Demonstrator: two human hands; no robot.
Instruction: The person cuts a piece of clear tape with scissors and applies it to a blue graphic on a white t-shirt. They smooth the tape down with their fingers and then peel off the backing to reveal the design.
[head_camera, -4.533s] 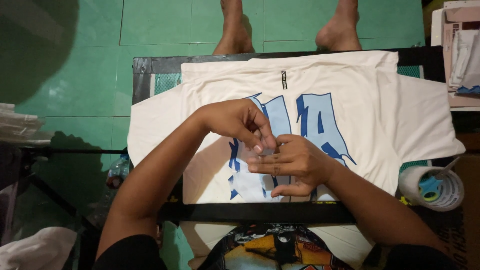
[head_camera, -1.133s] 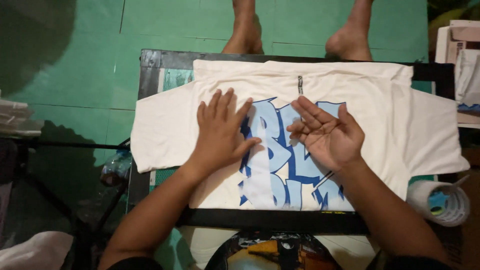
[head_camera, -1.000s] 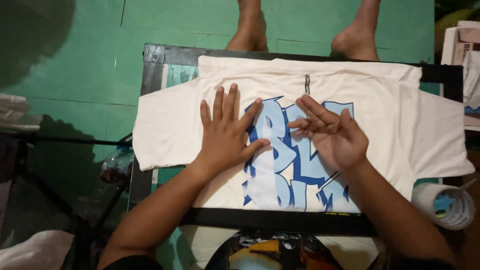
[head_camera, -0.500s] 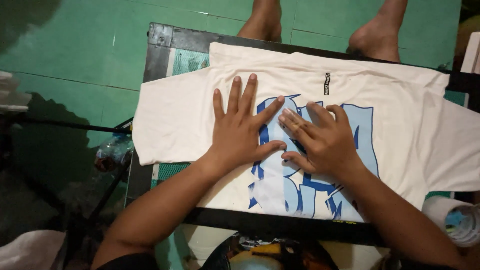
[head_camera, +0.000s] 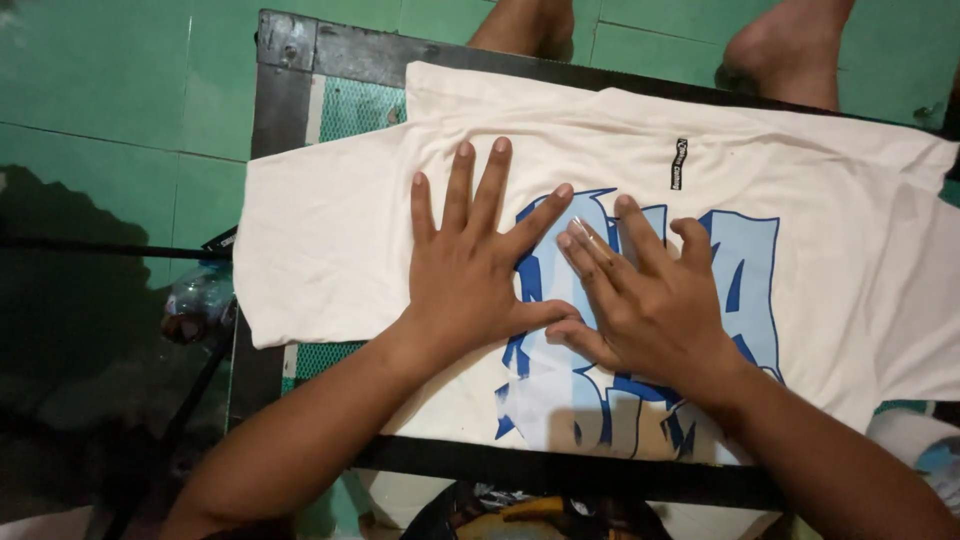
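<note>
The two hands have slid closer together since a moment ago. The left hand (head_camera: 470, 275) and right hand (head_camera: 650, 300) lie flat, fingers spread wide, pressing the blue print on the white shirt (head_camera: 330, 240) in the middle of the frame.
</note>
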